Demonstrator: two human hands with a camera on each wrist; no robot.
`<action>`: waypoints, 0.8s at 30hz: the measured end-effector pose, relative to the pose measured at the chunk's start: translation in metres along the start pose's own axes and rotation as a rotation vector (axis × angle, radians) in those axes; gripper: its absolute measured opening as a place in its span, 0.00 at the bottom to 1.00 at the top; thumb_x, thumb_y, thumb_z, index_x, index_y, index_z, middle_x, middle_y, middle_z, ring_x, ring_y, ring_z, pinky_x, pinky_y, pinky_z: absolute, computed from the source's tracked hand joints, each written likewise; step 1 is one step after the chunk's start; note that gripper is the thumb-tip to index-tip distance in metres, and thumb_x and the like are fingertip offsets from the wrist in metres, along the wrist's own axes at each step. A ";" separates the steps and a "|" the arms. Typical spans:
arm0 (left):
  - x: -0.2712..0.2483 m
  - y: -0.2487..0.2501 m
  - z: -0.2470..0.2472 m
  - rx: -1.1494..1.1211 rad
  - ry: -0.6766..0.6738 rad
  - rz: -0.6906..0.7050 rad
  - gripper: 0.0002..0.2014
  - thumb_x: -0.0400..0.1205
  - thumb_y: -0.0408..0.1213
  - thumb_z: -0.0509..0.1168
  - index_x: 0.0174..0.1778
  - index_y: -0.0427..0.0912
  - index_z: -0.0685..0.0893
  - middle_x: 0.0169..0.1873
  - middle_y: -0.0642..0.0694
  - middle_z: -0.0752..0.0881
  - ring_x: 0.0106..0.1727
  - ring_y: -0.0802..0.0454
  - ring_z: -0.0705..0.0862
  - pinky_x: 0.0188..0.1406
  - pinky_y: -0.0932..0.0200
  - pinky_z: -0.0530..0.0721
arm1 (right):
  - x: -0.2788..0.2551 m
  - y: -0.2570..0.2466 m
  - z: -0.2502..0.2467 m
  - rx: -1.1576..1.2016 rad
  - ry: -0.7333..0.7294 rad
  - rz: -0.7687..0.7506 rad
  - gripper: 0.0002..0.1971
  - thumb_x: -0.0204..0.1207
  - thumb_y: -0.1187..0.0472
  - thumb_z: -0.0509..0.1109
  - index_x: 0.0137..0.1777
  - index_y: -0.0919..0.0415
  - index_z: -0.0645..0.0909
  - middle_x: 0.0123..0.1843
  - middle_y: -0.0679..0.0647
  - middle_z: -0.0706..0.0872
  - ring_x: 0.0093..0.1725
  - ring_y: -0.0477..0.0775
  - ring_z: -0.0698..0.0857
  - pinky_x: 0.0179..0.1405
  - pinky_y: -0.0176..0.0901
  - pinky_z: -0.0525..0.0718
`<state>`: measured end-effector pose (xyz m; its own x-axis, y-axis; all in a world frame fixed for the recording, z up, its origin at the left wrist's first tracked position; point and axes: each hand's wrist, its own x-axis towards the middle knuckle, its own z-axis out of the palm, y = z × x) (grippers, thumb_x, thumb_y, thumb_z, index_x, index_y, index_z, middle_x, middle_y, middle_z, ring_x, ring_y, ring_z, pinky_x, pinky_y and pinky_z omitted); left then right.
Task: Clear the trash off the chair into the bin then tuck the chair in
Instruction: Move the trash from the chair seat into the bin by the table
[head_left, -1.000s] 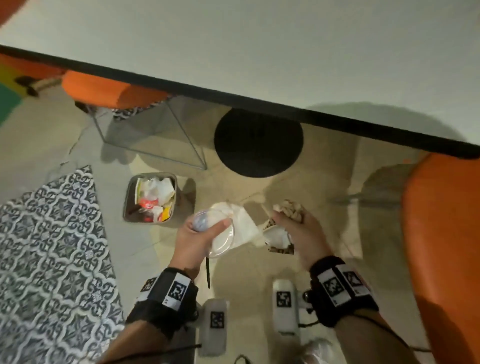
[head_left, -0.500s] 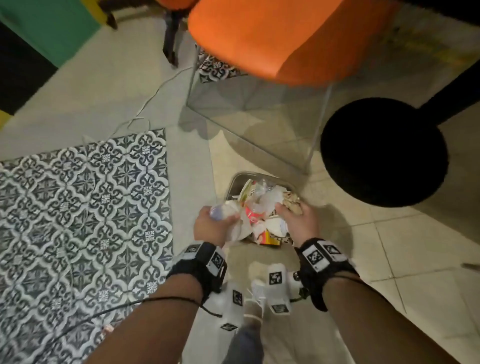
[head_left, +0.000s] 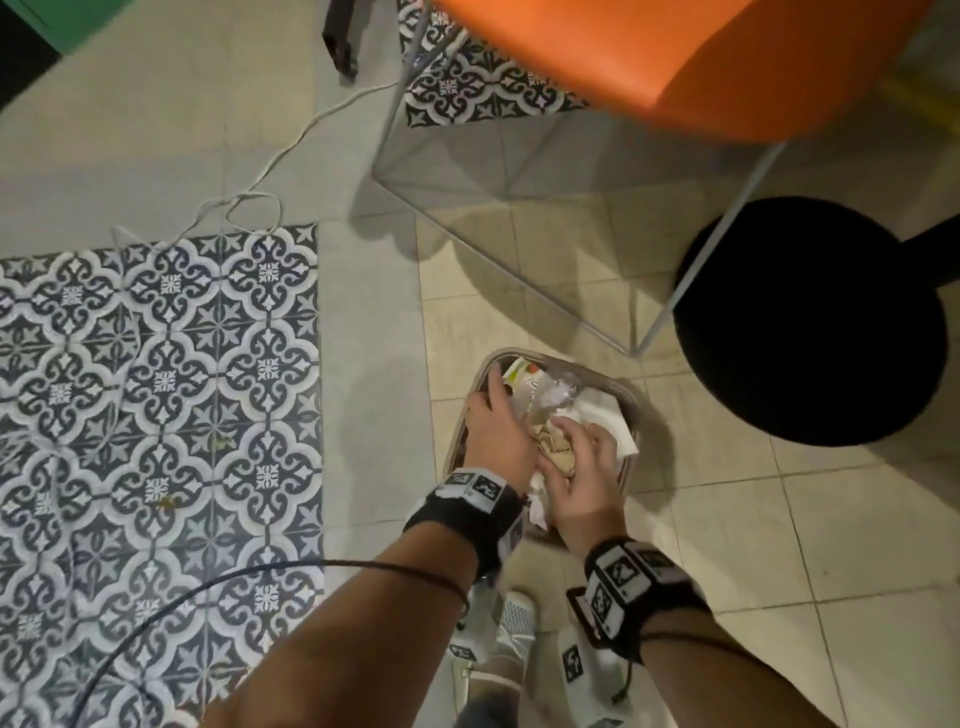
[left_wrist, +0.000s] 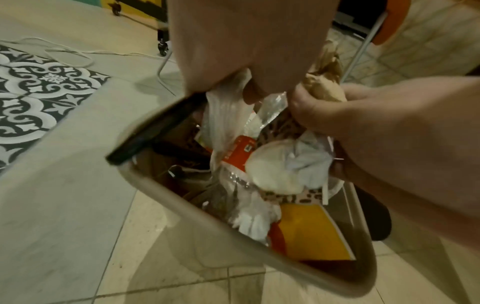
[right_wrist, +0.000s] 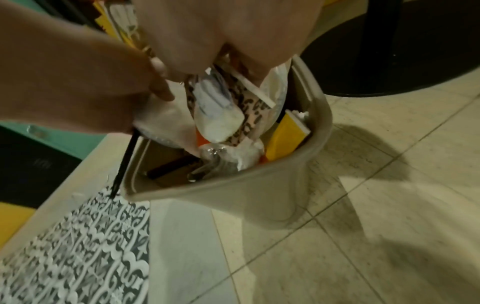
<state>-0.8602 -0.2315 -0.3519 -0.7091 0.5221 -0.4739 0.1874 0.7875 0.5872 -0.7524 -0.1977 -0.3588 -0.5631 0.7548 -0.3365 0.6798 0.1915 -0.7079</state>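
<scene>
A beige bin (head_left: 621, 391) full of wrappers stands on the floor below me. My left hand (head_left: 492, 413) is at the bin's left rim, its fingers curled on a white napkin (left_wrist: 227, 107) with a thin black stick (left_wrist: 148, 131) poking out beneath it. My right hand (head_left: 582, 465) is over the bin's near side. It grips crumpled brown paper (head_left: 558, 448) and a leopard-print wrapper (right_wrist: 250, 107) with white tissue inside. A clear plastic cup (head_left: 558, 391) lies on top of the trash. An orange chair (head_left: 649, 62) stands beyond the bin.
The black round table base (head_left: 810, 322) sits right of the bin, close to the chair's thin metal legs (head_left: 696, 260). A patterned tile patch (head_left: 156, 389) and a loose white cable (head_left: 249, 202) lie to the left. My shoe (head_left: 514, 621) is just behind the bin.
I have come from beside the table to the bin. Both hands dropped from above it down onto the trash. The clear cup has left my left hand and lies in the bin.
</scene>
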 end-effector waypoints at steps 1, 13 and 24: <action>0.002 -0.002 0.005 0.035 -0.055 -0.007 0.36 0.81 0.27 0.55 0.83 0.43 0.46 0.71 0.33 0.66 0.67 0.38 0.72 0.66 0.51 0.72 | 0.000 0.002 0.000 -0.042 -0.046 -0.014 0.23 0.77 0.59 0.69 0.73 0.53 0.73 0.74 0.58 0.66 0.71 0.53 0.70 0.63 0.27 0.61; 0.015 -0.011 -0.017 0.256 -0.289 0.140 0.46 0.76 0.32 0.67 0.83 0.46 0.43 0.76 0.34 0.61 0.75 0.37 0.68 0.74 0.47 0.72 | -0.017 0.006 -0.030 -0.174 -0.285 -0.042 0.37 0.74 0.60 0.72 0.79 0.37 0.61 0.84 0.50 0.46 0.81 0.53 0.59 0.79 0.44 0.64; -0.040 0.036 -0.033 0.408 -0.149 0.277 0.34 0.75 0.31 0.63 0.79 0.39 0.62 0.79 0.34 0.61 0.79 0.37 0.61 0.78 0.46 0.62 | -0.049 -0.013 -0.090 -0.004 -0.193 -0.010 0.31 0.77 0.63 0.68 0.79 0.47 0.64 0.72 0.49 0.71 0.59 0.49 0.78 0.57 0.36 0.75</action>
<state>-0.8475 -0.2349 -0.2895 -0.4962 0.7469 -0.4426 0.6256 0.6611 0.4142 -0.6914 -0.1806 -0.2775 -0.6492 0.6186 -0.4426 0.6755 0.2013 -0.7094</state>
